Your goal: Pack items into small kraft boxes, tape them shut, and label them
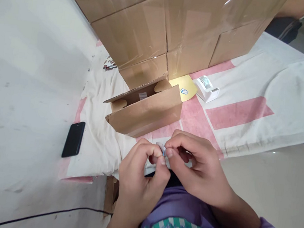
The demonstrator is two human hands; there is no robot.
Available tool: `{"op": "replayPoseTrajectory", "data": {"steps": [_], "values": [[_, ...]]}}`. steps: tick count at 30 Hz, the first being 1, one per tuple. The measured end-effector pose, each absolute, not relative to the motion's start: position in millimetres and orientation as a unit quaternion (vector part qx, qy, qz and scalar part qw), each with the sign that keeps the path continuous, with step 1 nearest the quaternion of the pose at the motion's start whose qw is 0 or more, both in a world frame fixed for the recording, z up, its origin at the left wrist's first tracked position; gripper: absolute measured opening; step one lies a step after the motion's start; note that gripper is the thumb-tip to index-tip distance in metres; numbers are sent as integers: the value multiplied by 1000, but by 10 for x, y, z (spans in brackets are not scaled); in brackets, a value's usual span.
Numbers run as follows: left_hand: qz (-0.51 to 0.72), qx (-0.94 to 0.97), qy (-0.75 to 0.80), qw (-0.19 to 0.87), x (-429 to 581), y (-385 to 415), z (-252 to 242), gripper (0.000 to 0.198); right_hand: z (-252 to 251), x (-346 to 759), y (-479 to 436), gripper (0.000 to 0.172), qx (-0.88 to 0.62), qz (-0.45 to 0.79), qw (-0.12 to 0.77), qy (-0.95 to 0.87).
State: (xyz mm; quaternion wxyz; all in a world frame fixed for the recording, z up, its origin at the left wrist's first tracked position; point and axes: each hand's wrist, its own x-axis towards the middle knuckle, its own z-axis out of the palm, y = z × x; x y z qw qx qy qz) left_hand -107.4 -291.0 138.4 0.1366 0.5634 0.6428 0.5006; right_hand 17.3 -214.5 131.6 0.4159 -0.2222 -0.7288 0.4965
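Floor (21,77): pale, scuffed; a thin dark cable (47,213) runs along the near edge
Stacked cartons (157,23): brown, wrapped in clear film, standing at the far end of the cloth
Cloth (267,87): white with pink bands, spread flat on the floor, creased and lightly soiled
Open carton (146,115): small and brown, flaps up, on the cloth just in front of the stack
Left hand (140,180): grip narrow, thumb and forefinger closed on the near edge of the slip
Right hand (197,170): grip narrow, fingertips pinched on the slip's far edge, touching the left fingertips
Phone (73,139): black, face down at the left edge of the cloth, well apart from the hands
White dispenser (207,88): small, beside the stack, with a yellow card (184,86) lying next to it
Slip (162,149): held in the air between both hands, over the lap, near the open carton
Slip, look: tiny, white with a touch of blue; mostly hidden by fingertips, so its shape is unclear
Slip, handling: likely very light, thin and floppy, easily creased or dropped; best pinched at the edges with fingertips only
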Motion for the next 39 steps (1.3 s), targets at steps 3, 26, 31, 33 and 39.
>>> {"op": "replayPoseTrajectory", "data": {"steps": [3,26,31,33,39], "values": [[520,532,640,193,-1092,-2916,1358,17,1313,173,-2140,15,-231,486,412,-735],[541,505,601,302,-1212,-2781,1230,22,1124,220,-2080,18,-263,452,413,-745],[486,532,660,210,-1168,-2744,1186,12,1088,247,-2052,18,-260,452,417,-744],[486,541,665,169,-1151,-2730,1182,8,1071,258,-2041,17,-263,450,416,-745],[420,599,672,119,-1113,-2688,1173,14,1012,282,-2011,16,-268,445,407,-751]]}}
